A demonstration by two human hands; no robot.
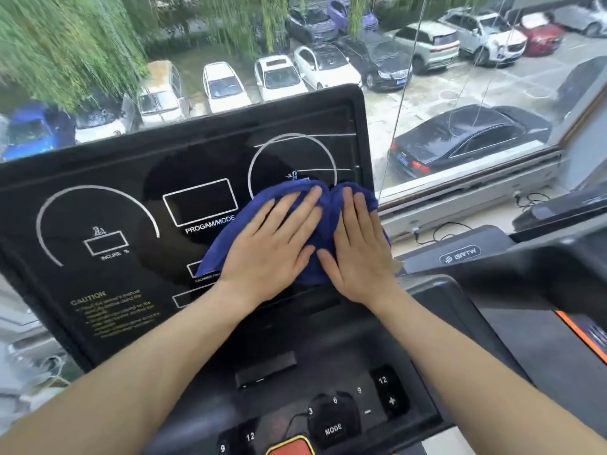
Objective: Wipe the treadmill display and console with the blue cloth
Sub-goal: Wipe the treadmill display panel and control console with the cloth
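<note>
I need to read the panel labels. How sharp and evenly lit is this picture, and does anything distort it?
Head view: soft daylight, no harsh glare on the display; big labels legible, caution text smeared; edges and forearms blurred; wide-angle bending tilts the frame. Both hands, left and right, lie flat on the cloth, covering some print.

Beyond the glass window [460,103] in front of me lies a wet parking lot. A row of white cars [276,77] stands side by side, a dark sedan [466,139] sits nearest the sill, a red car [542,36] farther back. Green willow branches [65,44] hang at left. A neighbouring black treadmill [466,252] stands to my right, with black cables [440,229] on the floor beside the sill.
</note>
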